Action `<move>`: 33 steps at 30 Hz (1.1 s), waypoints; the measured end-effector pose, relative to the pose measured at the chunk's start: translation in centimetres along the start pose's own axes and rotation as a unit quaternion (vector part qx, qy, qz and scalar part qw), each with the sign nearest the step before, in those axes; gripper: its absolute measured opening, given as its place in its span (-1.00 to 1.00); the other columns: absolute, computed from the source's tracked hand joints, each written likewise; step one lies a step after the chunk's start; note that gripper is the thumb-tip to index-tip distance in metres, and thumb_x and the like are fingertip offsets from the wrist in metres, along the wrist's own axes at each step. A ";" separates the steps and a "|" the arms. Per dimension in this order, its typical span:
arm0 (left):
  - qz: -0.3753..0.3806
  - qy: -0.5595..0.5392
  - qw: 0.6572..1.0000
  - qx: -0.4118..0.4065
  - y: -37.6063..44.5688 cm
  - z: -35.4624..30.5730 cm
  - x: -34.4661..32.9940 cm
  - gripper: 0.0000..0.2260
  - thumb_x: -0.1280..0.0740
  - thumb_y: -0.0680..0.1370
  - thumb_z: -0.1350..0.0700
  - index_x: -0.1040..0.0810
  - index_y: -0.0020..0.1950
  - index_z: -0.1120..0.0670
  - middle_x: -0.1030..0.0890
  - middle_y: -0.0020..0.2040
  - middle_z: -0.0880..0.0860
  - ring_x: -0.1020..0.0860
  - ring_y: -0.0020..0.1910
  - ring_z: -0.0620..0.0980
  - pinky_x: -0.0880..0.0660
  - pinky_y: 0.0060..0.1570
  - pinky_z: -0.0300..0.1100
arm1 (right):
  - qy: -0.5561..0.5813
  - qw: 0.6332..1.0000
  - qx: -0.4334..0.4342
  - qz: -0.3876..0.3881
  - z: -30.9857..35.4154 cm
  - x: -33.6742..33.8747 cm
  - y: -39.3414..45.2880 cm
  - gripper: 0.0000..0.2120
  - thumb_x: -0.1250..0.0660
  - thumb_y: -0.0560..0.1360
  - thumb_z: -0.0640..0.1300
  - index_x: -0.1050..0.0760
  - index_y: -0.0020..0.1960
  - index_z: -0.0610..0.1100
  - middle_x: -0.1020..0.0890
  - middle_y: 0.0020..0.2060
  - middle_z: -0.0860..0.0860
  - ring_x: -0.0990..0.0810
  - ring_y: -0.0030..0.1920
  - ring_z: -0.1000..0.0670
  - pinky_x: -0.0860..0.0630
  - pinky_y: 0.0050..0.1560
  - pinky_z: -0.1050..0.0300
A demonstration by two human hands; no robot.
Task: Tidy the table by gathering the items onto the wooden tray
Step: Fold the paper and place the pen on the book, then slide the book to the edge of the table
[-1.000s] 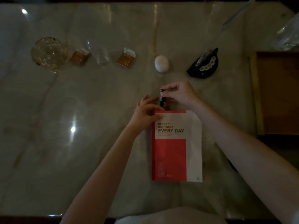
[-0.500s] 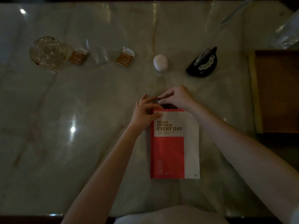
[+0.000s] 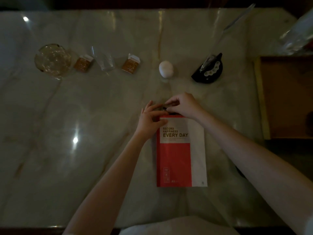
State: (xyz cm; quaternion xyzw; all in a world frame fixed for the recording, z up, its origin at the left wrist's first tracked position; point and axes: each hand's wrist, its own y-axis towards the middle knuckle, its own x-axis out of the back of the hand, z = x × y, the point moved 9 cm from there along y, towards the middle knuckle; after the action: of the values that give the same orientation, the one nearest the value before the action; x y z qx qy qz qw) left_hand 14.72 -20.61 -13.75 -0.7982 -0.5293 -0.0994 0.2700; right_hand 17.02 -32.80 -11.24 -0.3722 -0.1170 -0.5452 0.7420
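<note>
A red and white notebook [image 3: 181, 155] lies flat at the middle of the marble table. My left hand [image 3: 150, 121] pinches its top left corner, thumb on the cover. Just beyond the top edge, my right hand [image 3: 184, 106] is closed on a small dark stick-like object [image 3: 163, 106], which lies sideways; its shape is blurred. The wooden tray [image 3: 261, 99] sits at the right edge. Far from both hands, a row holds a glass ashtray [image 3: 52, 60], two small orange boxes [image 3: 83, 63] [image 3: 130, 65], a clear glass [image 3: 105, 61], a white egg-shaped thing [image 3: 166, 68] and a black piece with white beads [image 3: 209, 70].
Crumpled clear plastic [image 3: 298, 36] lies behind the tray at the far right. A thin clear strip [image 3: 238, 19] leans near the back edge. The near table edge runs just in front of my body.
The small dark object stood upright in my right hand; now it is tipped sideways and lower, close to the notebook's top edge. My left hand stayed on the corner.
</note>
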 end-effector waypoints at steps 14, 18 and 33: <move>-0.058 0.308 0.946 -0.081 -9.3 1.3 -2.8 -0.39 0.06 0.54 -0.22 0.11 0.49 0.04 0.08 0.50 -0.01 0.12 0.48 -0.07 0.14 0.45 0.01 | -0.276 0.952 -0.002 -0.134 -4.8 -3.5 -13.5 -0.44 -0.16 0.56 -0.01 -0.09 0.49 -0.15 -0.20 0.49 -0.08 -0.13 0.50 -0.07 -0.05 0.48 -0.03; -0.046 0.305 0.951 -0.029 -12.7 3.3 -3.7 -0.29 0.16 0.46 -0.30 0.16 0.49 0.09 0.17 0.48 -0.01 0.23 0.44 -0.12 0.28 0.41 -0.04 | -0.238 0.960 -0.066 -0.135 -7.2 -5.7 -16.8 -0.36 -0.10 0.57 0.08 0.06 0.51 -0.16 -0.08 0.52 -0.08 -0.03 0.52 -0.05 0.04 0.49 0.05; -0.067 -0.189 0.975 0.096 -14.9 2.7 -3.6 -0.70 -0.19 0.56 0.03 -0.44 0.27 0.05 -0.55 0.15 0.04 -0.52 0.12 -0.02 -0.45 0.05 -0.15 | -0.219 0.960 -0.109 -0.136 -8.7 -6.7 -18.0 -0.38 -0.03 0.58 0.12 0.05 0.51 -0.15 -0.06 0.53 -0.06 -0.03 0.52 -0.03 0.02 0.48 0.02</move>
State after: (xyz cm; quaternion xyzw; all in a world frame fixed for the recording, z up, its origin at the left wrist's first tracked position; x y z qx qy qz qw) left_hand -0.52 -17.60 -12.76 -0.7356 -0.6299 0.0866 0.2336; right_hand -3.65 -36.23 -13.51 -0.5419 -0.2663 -0.5552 0.5720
